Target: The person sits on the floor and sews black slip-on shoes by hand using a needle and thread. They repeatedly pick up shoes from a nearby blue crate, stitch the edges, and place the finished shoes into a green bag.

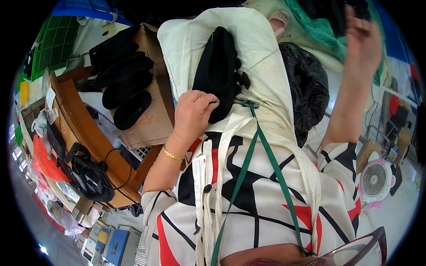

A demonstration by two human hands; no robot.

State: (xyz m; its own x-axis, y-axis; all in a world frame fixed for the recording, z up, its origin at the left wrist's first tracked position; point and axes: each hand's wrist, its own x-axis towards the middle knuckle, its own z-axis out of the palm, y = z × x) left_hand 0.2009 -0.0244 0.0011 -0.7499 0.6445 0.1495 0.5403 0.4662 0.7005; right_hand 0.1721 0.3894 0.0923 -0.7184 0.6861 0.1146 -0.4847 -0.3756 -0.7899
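A black fabric shoe [216, 60] lies lengthwise on the cream apron [262, 84] over my lap, its opening facing up. Small dark trimmings [242, 80] stick out along its right side. My left hand [195, 108] is closed in a pinch at the shoe's near left edge, a tiny shiny spot showing at the fingertips. My right hand [361, 35] is raised far out at the upper right, blurred, in front of dark cloth; whether it holds anything is unclear. A thin line like a thread slants from the shoe toward the upper right. A small metal tool [242, 103] hangs on a green cord [254, 133] beside the shoe.
Several black shoes [133, 91] rest on a cardboard box [155, 119] at the left, beside a wooden table [73, 115] with a black bag [88, 173]. A black plastic bag [306, 84] stands right of my lap. A fan [376, 178] stands farther right.
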